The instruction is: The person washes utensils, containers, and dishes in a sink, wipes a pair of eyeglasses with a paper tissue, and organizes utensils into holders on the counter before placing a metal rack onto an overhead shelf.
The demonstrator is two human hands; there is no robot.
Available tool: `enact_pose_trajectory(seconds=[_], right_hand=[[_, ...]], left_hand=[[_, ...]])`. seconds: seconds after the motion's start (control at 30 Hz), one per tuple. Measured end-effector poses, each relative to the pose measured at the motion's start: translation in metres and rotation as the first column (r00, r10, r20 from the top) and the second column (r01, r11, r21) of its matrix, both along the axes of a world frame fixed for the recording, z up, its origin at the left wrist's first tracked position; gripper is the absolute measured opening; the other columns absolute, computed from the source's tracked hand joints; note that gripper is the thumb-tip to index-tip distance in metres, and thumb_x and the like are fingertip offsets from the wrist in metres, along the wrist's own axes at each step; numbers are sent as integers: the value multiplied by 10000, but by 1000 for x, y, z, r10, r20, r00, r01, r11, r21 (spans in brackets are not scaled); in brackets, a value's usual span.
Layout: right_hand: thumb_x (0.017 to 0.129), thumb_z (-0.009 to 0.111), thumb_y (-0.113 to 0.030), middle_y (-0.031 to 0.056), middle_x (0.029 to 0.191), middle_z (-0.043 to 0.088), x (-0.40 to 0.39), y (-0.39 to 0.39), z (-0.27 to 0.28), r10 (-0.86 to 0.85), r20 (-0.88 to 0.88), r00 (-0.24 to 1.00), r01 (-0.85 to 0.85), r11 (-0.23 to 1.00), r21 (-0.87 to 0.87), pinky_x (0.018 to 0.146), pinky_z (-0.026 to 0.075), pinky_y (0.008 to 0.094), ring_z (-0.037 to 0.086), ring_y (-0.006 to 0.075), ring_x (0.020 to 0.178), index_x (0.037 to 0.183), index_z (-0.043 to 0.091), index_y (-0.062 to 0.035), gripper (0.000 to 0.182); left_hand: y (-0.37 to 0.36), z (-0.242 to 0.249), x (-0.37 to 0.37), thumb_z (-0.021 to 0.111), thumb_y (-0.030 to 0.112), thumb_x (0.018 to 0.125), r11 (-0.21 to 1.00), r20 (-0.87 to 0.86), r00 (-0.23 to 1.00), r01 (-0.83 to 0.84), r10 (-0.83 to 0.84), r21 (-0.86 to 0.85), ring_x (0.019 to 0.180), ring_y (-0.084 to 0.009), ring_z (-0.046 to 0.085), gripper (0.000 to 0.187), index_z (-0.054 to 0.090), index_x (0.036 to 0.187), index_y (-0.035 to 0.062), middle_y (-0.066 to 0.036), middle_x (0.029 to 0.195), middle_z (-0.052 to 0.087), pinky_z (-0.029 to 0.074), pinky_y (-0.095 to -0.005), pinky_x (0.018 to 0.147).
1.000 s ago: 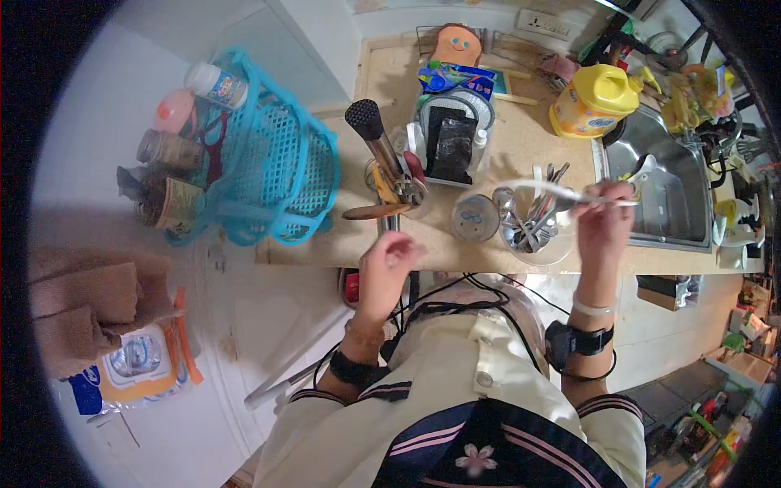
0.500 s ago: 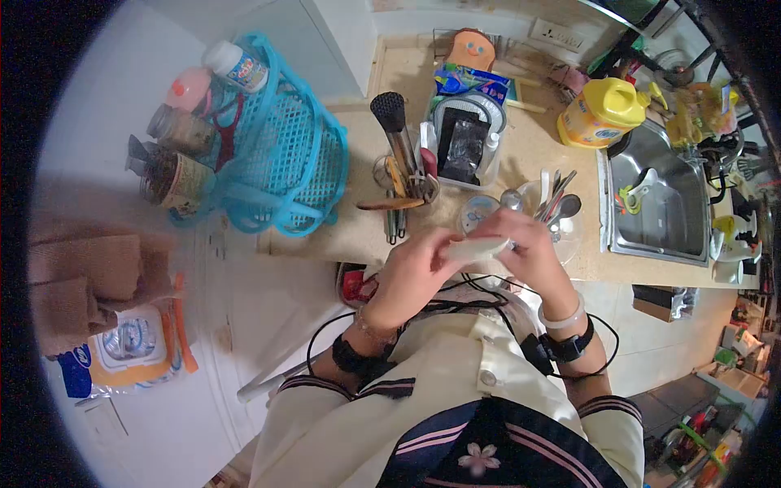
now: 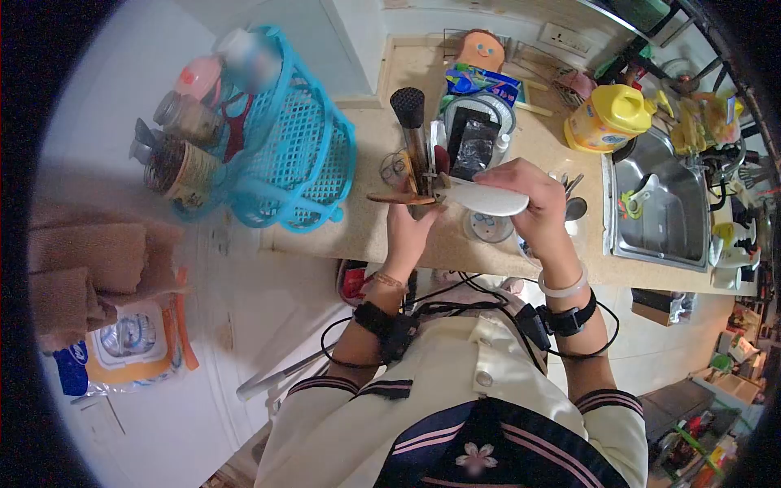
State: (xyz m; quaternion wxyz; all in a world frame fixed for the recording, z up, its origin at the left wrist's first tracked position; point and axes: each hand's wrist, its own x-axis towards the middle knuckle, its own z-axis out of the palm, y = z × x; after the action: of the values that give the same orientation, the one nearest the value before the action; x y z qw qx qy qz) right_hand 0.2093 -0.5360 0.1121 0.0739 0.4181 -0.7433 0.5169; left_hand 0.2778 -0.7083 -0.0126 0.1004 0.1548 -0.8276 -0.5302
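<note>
My right hand (image 3: 533,195) is closed on the wide end of a white rice paddle (image 3: 488,198). The paddle's narrow end points left, at the utensil holder. My left hand (image 3: 409,236) is wrapped around the lower part of that holder, most of which the fingers and utensils hide. A black-headed utensil (image 3: 408,110) and a brown wooden utensil (image 3: 400,198) stick out of it. Just below the paddle sits a round clear container (image 3: 490,229) on the counter. Metal spoons (image 3: 575,208) lie right of my right hand, partly covered by it.
A blue plastic basket (image 3: 305,154) stands at the left with jars (image 3: 191,171) beside it. Behind my hands is a bin with black packets (image 3: 473,146). A yellow jug (image 3: 608,118) stands by the steel sink (image 3: 659,244) at the right. Cables hang across my waist.
My hands have moved apart. The left has gone to the utensil holder, while the right has raised the rice paddle toward it, turning its narrow end left.
</note>
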Motion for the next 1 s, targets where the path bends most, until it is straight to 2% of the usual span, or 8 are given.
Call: enact_pose_trajectory(seconds=[0.37,0.47,0.57,0.7,0.8,0.83,0.9,1.0], right_hand=[[635,566,35,108,754,574,-16,-15,8,124,39,992,-128,982,137,673,462,353,562,305,733,828,597,-50,213],[613,595,46,96,844,570,-21,-25,-12,199,-7,980,-187,932,311,697,458,325,564,261,805,812,604,-31,213],[608,600,46,94,933,501,-9,-29,-37,72,-68,995,-40,925,379,710,456,338,535,272,850,888,581,-52,298],[594,672,22,91,1019,448,-2,-15,-15,-51,108,993,17,956,292,695,447,310,505,233,846,1098,494,-110,551],[612,684,-32,116,1076,453,4,5,-7,-138,244,960,59,950,306,782,431,353,494,311,940,1133,455,-103,573],[630,682,-21,121,1114,447,5,13,-11,-179,262,948,96,949,301,759,445,332,522,277,901,1162,442,-108,591],[646,670,-2,114,1077,470,8,30,-15,-295,293,910,199,928,315,714,455,304,542,238,850,1142,462,-95,546],[673,649,18,97,997,514,12,64,-32,-428,312,848,353,896,269,648,458,265,556,176,765,1088,503,-72,450]], left_hand=[[-23,-24,-9,652,103,703,993,35,993,114,-114,-7,1046,-300,488,544,411,1177,-13,-185,1108,516,377,-362,865],[-29,-32,-10,643,93,707,988,3,989,146,-146,-55,1001,-288,520,512,427,1162,3,-179,1070,536,404,-350,829],[-29,-23,-15,659,105,693,978,-76,975,209,-208,3,987,-274,531,530,428,1164,25,-174,1058,542,419,-339,806],[-9,-13,-21,675,108,674,985,-330,929,171,-169,-22,961,-254,543,534,434,1137,-5,-155,1022,555,427,-349,798],[8,-13,-28,669,48,669,906,-430,903,172,11,386,977,-228,528,549,408,1148,-12,-117,1067,532,418,-343,830],[11,-3,-34,687,17,644,678,-368,925,214,90,703,1004,-204,512,616,384,1179,6,-96,1105,514,409,-324,855],[15,30,-30,704,-2,622,934,-444,896,172,-16,314,984,-180,529,529,491,1107,10,-74,1045,558,412,-306,857],[1,43,-20,600,60,722,904,-315,949,143,-9,404,1022,-192,485,440,452,1133,10,-103,1107,503,367,-326,896]])
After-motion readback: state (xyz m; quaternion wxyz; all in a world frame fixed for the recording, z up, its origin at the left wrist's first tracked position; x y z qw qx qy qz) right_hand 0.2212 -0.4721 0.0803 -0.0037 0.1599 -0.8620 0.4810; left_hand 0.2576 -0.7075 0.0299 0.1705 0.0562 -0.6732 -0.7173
